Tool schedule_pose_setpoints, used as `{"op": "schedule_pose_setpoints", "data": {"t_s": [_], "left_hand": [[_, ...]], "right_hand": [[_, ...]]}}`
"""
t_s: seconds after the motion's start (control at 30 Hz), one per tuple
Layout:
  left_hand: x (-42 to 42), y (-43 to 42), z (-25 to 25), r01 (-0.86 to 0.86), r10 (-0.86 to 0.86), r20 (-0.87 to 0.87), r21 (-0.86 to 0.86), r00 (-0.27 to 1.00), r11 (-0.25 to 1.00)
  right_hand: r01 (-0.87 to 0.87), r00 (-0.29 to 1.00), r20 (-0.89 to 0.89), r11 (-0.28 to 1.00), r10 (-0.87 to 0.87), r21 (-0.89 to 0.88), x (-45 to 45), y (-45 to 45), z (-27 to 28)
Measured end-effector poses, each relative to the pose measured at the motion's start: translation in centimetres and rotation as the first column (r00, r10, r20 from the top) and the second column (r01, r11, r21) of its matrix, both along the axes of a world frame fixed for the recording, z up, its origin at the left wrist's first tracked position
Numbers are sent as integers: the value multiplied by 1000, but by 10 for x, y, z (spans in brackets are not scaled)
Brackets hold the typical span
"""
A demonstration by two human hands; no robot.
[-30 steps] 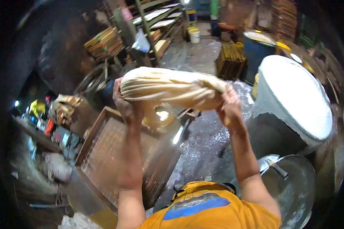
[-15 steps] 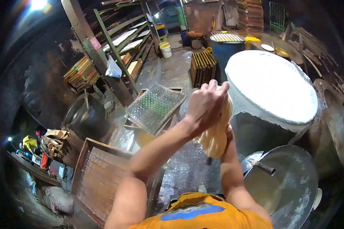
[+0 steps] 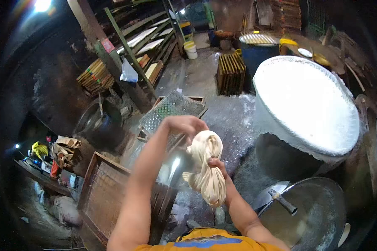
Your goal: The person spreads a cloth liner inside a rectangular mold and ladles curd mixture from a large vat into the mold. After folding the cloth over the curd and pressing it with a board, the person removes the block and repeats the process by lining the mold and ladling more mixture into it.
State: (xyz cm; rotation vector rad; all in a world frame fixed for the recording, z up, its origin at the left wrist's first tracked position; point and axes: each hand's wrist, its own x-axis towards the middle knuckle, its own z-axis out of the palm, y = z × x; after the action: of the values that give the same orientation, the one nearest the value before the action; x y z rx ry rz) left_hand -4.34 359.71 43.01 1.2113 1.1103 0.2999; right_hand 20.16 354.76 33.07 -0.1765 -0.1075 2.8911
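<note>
In front of my chest is a bundle of cream cloth [image 3: 207,167], rounded and bulging at its top, gathered at the middle, with loose folds hanging below. My right hand [image 3: 220,165] grips the gathered part, its thumb across the folds. Against the upper left of the rounded end, my left hand [image 3: 187,126] is curled over, its fingertips partly hidden by the cloth. What the bundle contains, if anything, is out of sight.
A large vat [image 3: 305,102] with a bright white top stands at the right. Below it, a flat metal scoop [image 3: 276,195] with a dark handle rests on a wide basin [image 3: 322,209]. Left are a wooden frame [image 3: 107,201] and a dimpled sheet [image 3: 171,111]. The floor looks wet.
The bundle has dropped and moved left, and its rounded end now shows. My left hand has gone from a raised fist at the top down to the bundle's left side.
</note>
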Motion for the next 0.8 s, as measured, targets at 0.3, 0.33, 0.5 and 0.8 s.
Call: {"op": "schedule_pose_setpoints", "data": {"t_s": [0.3, 0.33, 0.5, 0.8], "left_hand": [[80, -36, -120, -616, 130, 968, 31, 215, 787], [78, -34, -130, -607, 26, 979, 105, 203, 788], [85, -49, -75, -858, 660, 633, 13, 404, 513], [85, -40, -176, -416, 805, -377, 709, 459, 570]], "right_hand": [[-524, 617, -787, 753, 13, -398, -42, -6, -38], [-527, 604, -797, 759, 18, -383, -40, -3, -49], [8, 998, -59, 1000, -6, 28, 12, 21, -29], [-223, 789, 489, 569, -371, 791, -43, 0, -115]]}}
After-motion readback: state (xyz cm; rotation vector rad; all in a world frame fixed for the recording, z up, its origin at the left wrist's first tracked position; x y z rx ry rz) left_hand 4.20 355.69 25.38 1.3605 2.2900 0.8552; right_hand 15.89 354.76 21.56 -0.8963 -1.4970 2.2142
